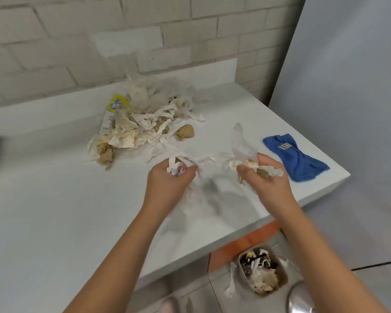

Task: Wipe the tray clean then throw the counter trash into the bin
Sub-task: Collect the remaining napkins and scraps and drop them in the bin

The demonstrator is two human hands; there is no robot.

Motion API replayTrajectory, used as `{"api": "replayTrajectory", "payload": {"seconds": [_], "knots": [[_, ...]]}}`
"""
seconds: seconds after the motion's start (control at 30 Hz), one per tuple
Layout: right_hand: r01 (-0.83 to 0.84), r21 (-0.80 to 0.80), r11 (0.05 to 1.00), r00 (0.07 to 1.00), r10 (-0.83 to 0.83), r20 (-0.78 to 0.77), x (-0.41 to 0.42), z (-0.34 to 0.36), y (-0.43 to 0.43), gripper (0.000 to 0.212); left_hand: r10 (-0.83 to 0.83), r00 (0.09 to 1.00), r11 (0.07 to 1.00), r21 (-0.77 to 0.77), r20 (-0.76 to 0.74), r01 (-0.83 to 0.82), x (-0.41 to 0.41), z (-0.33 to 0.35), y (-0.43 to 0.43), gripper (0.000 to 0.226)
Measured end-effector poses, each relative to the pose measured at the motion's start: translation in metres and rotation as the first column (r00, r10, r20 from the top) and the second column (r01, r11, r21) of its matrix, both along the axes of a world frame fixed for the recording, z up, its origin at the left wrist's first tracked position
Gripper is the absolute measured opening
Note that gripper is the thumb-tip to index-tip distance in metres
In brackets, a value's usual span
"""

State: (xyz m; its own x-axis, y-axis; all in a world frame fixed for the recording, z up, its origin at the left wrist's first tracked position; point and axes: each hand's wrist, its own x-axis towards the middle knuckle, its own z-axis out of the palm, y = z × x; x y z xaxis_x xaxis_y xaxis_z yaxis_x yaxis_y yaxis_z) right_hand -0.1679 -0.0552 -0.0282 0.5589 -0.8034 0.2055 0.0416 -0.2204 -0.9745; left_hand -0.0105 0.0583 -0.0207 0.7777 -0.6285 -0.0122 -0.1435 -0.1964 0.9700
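Holding trash in both fists, you have your hands over the near right part of the white counter (66, 199). Your left hand (167, 186) is curled tight round a knot of white paper strips (176, 168). Your right hand (270, 185) pinches a stained tissue wad (248, 164), with a sheet of clear plastic (240, 141) standing up out of it. A twisted strip seems to run between the two bundles, so they may come away as one.

The bin (284, 273) is what matters now. It stands on the floor below the counter's front edge, toward you and to the right, nearly under your right forearm. It is open-topped and already part full. Your right hand is the nearer one. I judge the way clear: back over the edge, then down. A loose paper strip (230, 283) lies on the floor just beside the bin, which hints that trailing ends can miss.

The main trash pile (142, 123) lies farther back and left, near the brick wall, its strips fanning toward your left hand. A blue cloth (296, 160) lies flat near the counter's right corner, apart from your right hand. No tray is in view.
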Motion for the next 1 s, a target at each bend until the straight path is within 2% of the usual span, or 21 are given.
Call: {"api": "replayTrajectory", "payload": {"seconds": [0.1, 0.2, 0.27, 0.37, 0.47, 0.6, 0.67, 0.77, 0.83, 0.9, 0.97, 1.0], "knots": [[-0.082, 0.022, 0.996, 0.996, 0.083, -0.038, -0.066, -0.015, -0.008, 0.016, -0.115, 0.992, 0.993, -0.018, -0.046, 0.115, -0.076, -0.008, -0.02, 0.02], [-0.128, 0.125, 0.984, 0.991, 0.132, -0.023, -0.126, -0.042, -0.014, 0.021, -0.213, 0.971, 0.977, -0.044, -0.112, 0.21, -0.148, -0.028, -0.038, 0.02], [-0.127, 0.197, 0.972, 0.99, 0.137, -0.038, -0.162, -0.063, -0.019, 0.004, -0.246, 0.957, 0.969, -0.023, -0.156, 0.246, -0.186, -0.048, -0.048, 0.016], [-0.061, 0.323, 0.944, 0.991, 0.096, -0.095, -0.204, -0.106, -0.029, 0.021, -0.303, 0.926, 0.945, 0.057, -0.228, 0.323, -0.229, -0.086, -0.061, 0.021], [0.014, 0.448, 0.894, 0.982, 0.073, -0.175, -0.231, -0.153, -0.039, 0.027, -0.345, 0.883, 0.911, 0.113, -0.318, 0.397, -0.255, -0.13, -0.072, 0.016], [0.084, 0.567, 0.82, 0.943, 0.118, -0.31, -0.25, -0.231, -0.056, 0.032, -0.267, 0.858, 0.876, 0.26, -0.439, 0.405, -0.269, -0.211, -0.088, 0.016], [0.135, 0.579, 0.804, 0.916, 0.121, -0.382, -0.254, -0.276, -0.064, 0.037, -0.217, 0.851, 0.824, 0.378, -0.478, 0.422, -0.271, -0.263, -0.096, 0.021], [0.216, 0.59, 0.778, 0.88, 0.106, -0.463, -0.253, -0.351, -0.076, 0.015, -0.16, 0.855, 0.737, 0.516, -0.493, 0.435, -0.268, -0.347, -0.109, 0.015], [0.225, 0.609, 0.761, 0.862, 0.136, -0.489, -0.25, -0.404, -0.081, 0.011, -0.141, 0.871, 0.673, 0.599, -0.471, 0.433, -0.265, -0.403, -0.119, 0.016], [0.22, 0.594, 0.773, 0.804, 0.202, -0.56, -0.245, -0.457, -0.083, 0.005, -0.16, 0.89, 0.606, 0.67, -0.427, 0.43, -0.26, -0.454, -0.132, 0.022], [0.197, 0.532, 0.824, 0.707, 0.256, -0.659, -0.238, -0.511, -0.085, 0.014, -0.251, 0.888, 0.516, 0.724, -0.385, 0.459, -0.256, -0.503, -0.144, 0.028], [0.174, 0.495, 0.851, 0.646, 0.281, -0.71, -0.234, -0.534, -0.087, 0.012, -0.306, 0.878, 0.476, 0.739, -0.369, 0.477, -0.254, -0.526, -0.15, 0.024]]}}
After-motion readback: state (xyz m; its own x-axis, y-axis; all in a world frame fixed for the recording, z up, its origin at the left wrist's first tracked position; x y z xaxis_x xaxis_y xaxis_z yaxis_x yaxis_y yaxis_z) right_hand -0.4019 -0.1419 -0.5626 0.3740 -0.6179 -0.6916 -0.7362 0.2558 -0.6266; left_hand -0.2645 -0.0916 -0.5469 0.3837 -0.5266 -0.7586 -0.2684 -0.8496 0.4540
